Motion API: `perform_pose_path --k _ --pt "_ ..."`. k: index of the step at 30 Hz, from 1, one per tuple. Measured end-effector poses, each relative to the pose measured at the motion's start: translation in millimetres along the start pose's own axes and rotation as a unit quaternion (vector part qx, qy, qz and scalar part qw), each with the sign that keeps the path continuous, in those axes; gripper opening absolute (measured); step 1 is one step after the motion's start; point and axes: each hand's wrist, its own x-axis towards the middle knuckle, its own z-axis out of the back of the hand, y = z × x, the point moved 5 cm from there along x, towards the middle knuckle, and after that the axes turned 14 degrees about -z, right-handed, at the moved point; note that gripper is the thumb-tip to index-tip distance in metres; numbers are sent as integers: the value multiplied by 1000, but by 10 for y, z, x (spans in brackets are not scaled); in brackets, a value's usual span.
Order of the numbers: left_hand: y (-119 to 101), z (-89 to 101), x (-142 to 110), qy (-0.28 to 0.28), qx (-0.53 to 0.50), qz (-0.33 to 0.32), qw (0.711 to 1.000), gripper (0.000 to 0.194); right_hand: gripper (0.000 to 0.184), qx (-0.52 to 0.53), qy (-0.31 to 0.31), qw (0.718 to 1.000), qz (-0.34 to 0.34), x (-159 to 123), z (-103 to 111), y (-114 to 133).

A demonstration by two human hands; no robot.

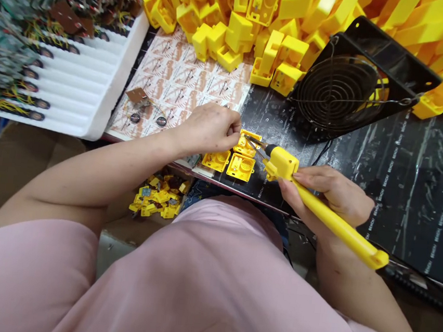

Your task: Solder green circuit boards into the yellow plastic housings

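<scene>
My right hand (330, 195) is wrapped round the body of a yellow soldering gun (284, 164), whose long handle slants down to the right. Its metal tip reaches into a small yellow plastic housing (249, 142) on the bench. Beside that housing, my left hand (213, 128) is closed in a pinch; what its fingertips hold is too small to tell. Two more open housings lie just in front: one (216, 160) partly below my left hand, the other (240, 167) to its right, with a round grille showing.
A white foam tray (92, 83) of wired circuit boards stands left. A black fan (354, 85) sits at back right before heaped yellow housings (234, 31). A brown board with wires (137, 95) lies on printed sheets (183, 73). Below the bench edge is a box of yellow parts (159, 196).
</scene>
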Motion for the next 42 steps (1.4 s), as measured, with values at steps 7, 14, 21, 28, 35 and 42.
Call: perform_pose_path --k 7,14,21,28,35,42 --pt "10 -8 6 -20 -20 -13 1000 24 21 13 -27 998 -48 -54 142 -67" --pt "7 5 10 -5 -18 15 1000 22 27 51 -45 995 -70 -151 175 -173" --pt "1 7 14 -10 -3 1 1000 22 32 10 -48 991 -121 -200 179 -228" --pt "-6 4 -47 28 11 -62 998 30 54 -8 -36 988 -151 -270 220 -264" --pt "17 -20 -98 -7 19 -119 993 27 55 -7 -23 988 -155 -282 234 -283" --pt "-43 2 -68 40 44 -134 989 27 60 29 12 993 -112 -220 238 -233"
